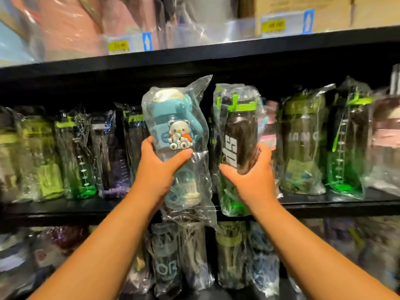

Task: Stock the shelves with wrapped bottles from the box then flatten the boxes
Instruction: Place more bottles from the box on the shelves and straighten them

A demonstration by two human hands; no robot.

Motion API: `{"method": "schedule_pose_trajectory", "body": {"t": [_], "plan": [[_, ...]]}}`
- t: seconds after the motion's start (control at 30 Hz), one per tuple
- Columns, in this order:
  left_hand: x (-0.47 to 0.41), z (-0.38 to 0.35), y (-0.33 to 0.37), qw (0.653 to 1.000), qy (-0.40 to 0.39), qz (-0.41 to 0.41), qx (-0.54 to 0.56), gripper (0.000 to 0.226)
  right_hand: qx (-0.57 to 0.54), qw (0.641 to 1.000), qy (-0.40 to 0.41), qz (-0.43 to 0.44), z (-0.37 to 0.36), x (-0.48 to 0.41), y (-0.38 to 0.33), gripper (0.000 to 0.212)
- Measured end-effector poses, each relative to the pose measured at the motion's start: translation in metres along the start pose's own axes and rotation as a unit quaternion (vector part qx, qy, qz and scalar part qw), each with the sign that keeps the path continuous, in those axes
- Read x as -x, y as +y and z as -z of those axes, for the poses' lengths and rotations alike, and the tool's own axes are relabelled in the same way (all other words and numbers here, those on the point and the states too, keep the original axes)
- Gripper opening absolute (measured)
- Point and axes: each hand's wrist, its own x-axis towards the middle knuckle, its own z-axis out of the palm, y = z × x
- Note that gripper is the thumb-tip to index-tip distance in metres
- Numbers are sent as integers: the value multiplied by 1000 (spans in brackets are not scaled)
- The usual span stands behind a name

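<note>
My left hand grips a plastic-wrapped blue bottle with a bear charm, held upright in front of the middle shelf. My right hand grips a wrapped dark bottle with a green lid and white lettering, just right of the blue one. The dark bottle's base sits low at the shelf's front edge. Both bottles are in clear crinkled bags. No box is in view.
Wrapped green and dark bottles line the middle shelf on both sides. More wrapped bottles fill the shelf below. The top shelf carries yellow price tags, wrapped goods and a cardboard carton.
</note>
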Motion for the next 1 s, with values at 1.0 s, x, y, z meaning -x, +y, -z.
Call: {"method": "schedule_pose_trajectory", "body": {"t": [1.0], "plan": [[-28, 32, -32, 998, -40, 5, 50, 88, 268, 962, 53, 24, -48, 4, 21, 94]]}}
